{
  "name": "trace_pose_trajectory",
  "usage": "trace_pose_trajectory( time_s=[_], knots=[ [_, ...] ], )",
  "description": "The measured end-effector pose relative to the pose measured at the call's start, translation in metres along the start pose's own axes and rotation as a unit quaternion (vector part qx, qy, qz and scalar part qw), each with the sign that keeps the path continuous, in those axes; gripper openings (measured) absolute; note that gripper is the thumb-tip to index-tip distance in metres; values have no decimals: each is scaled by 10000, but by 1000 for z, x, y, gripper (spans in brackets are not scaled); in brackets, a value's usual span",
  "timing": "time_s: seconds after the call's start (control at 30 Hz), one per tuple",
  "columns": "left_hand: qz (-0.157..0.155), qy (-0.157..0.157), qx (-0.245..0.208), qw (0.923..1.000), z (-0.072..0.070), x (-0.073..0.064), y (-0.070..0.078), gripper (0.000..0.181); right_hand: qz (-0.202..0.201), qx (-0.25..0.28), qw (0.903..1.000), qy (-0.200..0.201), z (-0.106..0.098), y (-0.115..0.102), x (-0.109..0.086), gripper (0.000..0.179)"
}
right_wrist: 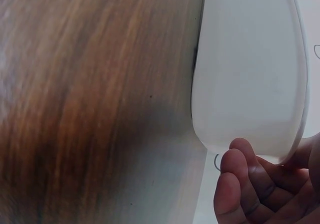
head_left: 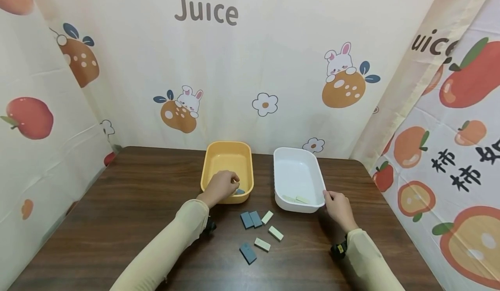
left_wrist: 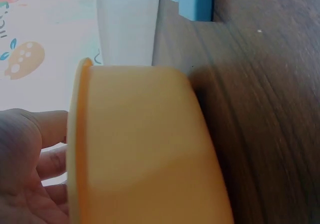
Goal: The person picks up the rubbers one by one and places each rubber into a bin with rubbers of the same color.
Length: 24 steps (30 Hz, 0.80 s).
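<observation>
My left hand (head_left: 222,186) reaches over the near side of a yellow plastic bin (head_left: 228,147). Below its fingers a blue-grey block (head_left: 239,191) shows inside the bin. In the left wrist view the bin's rim hides the fingertips; the visible fingers look loosely extended. My right hand (head_left: 339,206) pinches the near right corner of a white plastic bin (head_left: 279,169), thumb at the rim and fingers outside the wall. A few pale green blocks (head_left: 301,200) lie at that bin's near end.
On the brown wooden table (head_left: 156,173), blue-grey blocks (head_left: 248,253) and pale green blocks (head_left: 275,233) are scattered in front of the bins. A printed curtain (head_left: 250,65) hangs behind the table and along both sides.
</observation>
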<state>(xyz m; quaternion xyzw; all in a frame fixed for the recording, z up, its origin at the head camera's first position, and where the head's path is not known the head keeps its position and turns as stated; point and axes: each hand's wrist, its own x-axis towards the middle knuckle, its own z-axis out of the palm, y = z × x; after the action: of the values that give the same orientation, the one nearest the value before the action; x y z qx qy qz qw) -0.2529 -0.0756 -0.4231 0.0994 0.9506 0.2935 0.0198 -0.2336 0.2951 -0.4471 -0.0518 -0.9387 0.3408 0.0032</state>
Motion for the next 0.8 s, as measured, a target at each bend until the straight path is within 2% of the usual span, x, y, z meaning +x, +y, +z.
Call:
trace_pose_trajectory(
  time_s=[0.2, 0.53, 0.8],
  knots=[
    [-2, 56, 161, 9999, -7, -5, 2, 19, 57, -17, 10000, -22, 0, 2, 0, 43],
    [-288, 150, 162, 9993, -15, -10, 0, 19, -8, -17, 10000, -15, 0, 0, 0, 44],
    [-202, 369, 198, 9989, -17, -16, -2, 19, 10, 33, 10000, 83, 1, 3, 2, 42]
  ],
)
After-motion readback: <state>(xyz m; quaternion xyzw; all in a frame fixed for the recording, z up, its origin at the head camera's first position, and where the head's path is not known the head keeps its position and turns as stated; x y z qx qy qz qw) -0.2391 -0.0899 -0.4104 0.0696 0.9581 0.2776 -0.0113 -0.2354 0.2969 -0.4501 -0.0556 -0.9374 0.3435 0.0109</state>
